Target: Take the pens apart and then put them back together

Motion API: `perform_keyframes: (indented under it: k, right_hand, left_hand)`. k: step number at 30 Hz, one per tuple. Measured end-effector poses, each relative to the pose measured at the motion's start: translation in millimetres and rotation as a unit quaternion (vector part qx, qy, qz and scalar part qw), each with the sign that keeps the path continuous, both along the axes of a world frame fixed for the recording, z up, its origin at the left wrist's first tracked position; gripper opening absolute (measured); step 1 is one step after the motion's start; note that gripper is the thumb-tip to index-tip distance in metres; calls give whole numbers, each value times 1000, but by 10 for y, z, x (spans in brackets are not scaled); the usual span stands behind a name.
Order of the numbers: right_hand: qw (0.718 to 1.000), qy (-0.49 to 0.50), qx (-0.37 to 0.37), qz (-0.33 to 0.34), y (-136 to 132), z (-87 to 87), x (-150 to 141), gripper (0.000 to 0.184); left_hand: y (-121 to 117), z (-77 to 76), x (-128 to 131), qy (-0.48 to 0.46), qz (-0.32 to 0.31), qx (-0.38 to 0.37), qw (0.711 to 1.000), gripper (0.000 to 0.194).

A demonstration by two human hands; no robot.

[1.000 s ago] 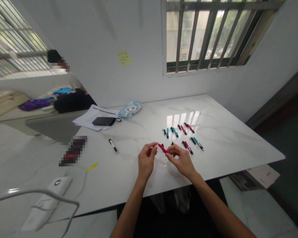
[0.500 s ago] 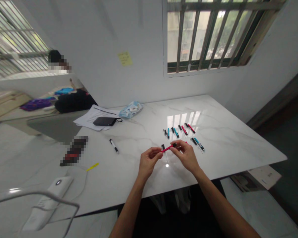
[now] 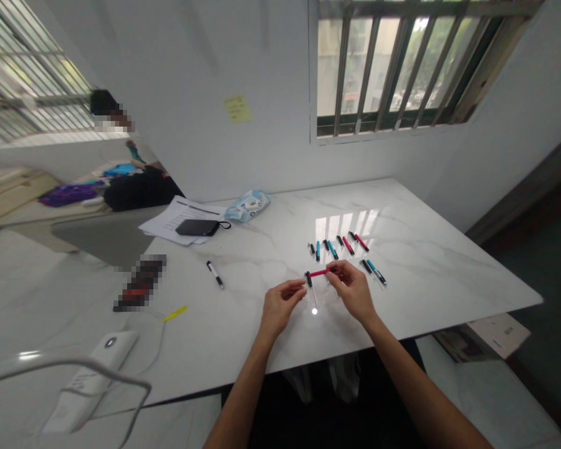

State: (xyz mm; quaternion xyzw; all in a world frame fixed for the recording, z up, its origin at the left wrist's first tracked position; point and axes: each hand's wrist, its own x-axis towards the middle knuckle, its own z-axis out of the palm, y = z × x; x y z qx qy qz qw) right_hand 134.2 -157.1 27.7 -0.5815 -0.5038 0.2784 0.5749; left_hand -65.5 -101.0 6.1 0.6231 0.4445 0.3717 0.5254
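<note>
From where I stand, the person's right hand (image 3: 353, 290) pinches a slim red pen barrel (image 3: 318, 273) near its dark end, just above the table. The left hand (image 3: 283, 305), toward eight o'clock of it, has thumb and fingers parted and looks empty. A short black pen piece (image 3: 308, 280) sits at the barrel's nine o'clock end; whether they touch, I can't tell. A thin pale rod (image 3: 315, 297) lies toward six.

The barrel looks light, stiff and smooth, probably plastic, liable to roll between fingertips; a gentle mid-length pinch seems surest. The rod could bend, so it wants a softer touch.

Farther out, two blue barrels (image 3: 318, 251) and two red barrels (image 3: 348, 245) lie at one o'clock on the white marble-patterned table (image 3: 425, 237), a white-and-black pen (image 3: 215, 274) at nine.
</note>
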Motion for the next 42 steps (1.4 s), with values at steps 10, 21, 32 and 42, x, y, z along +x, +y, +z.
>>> perform_keyframes:
  k: [10, 21, 32, 42]
  right_hand:
    - [907, -419, -28, 27, -40, -167, -34, 21]
    - [884, -459, -52, 78, -175, -230, -118, 25]
    - [898, -434, -34, 68, -237, -357, -150, 16]
    - [912, -406, -13, 56, -251, -420, -156, 16]
  left_hand:
    - [15, 46, 13, 173, -15, 117, 978, 17]
    - [51, -73, 96, 235, -37, 166, 957, 7]
    - [51, -115, 108, 255, -32, 199, 946, 17]
    - [44, -153, -8, 249, -48, 226, 941, 52]
